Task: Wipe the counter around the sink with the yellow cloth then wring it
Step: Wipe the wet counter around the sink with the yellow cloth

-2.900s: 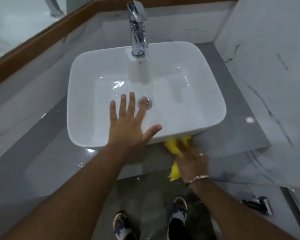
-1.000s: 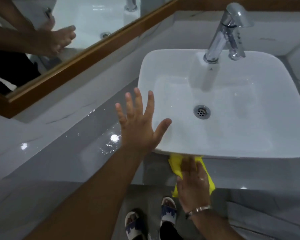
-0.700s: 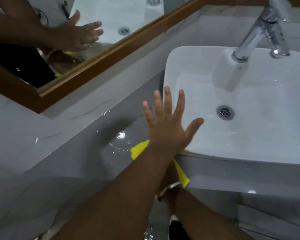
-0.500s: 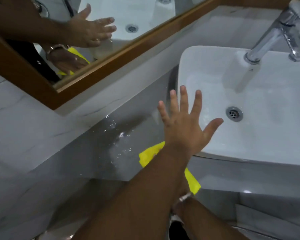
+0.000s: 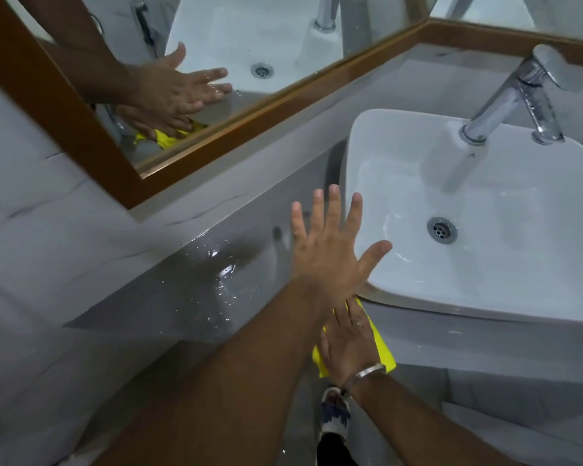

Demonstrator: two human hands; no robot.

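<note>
The yellow cloth (image 5: 382, 344) lies on the grey counter (image 5: 189, 297) at its front edge, just below the near left corner of the white sink (image 5: 485, 203), and part of it hangs past the counter edge. The right hand (image 5: 349, 344) lies flat on top of the cloth, palm down with the fingers stretched forward toward the sink's base, pressing on the fabric rather than gripping it. A metal bracelet (image 5: 364, 373) circles that wrist. The left hand (image 5: 330, 253) is held above the counter, empty, with all five fingers spread wide; its thumb reaches over the sink's left rim and its forearm crosses over the right hand's fingertips. Water drops (image 5: 223, 274) and a wet sheen cover the counter to the left of the hands. The drain (image 5: 442, 230) sits in the middle of the basin, and a chrome tap (image 5: 515, 95) stands at the back of it. A wood-framed mirror (image 5: 216, 62) on the wall to the left reflects both hands and the cloth. A patterned sandal (image 5: 334, 415) shows on the floor below.
</note>
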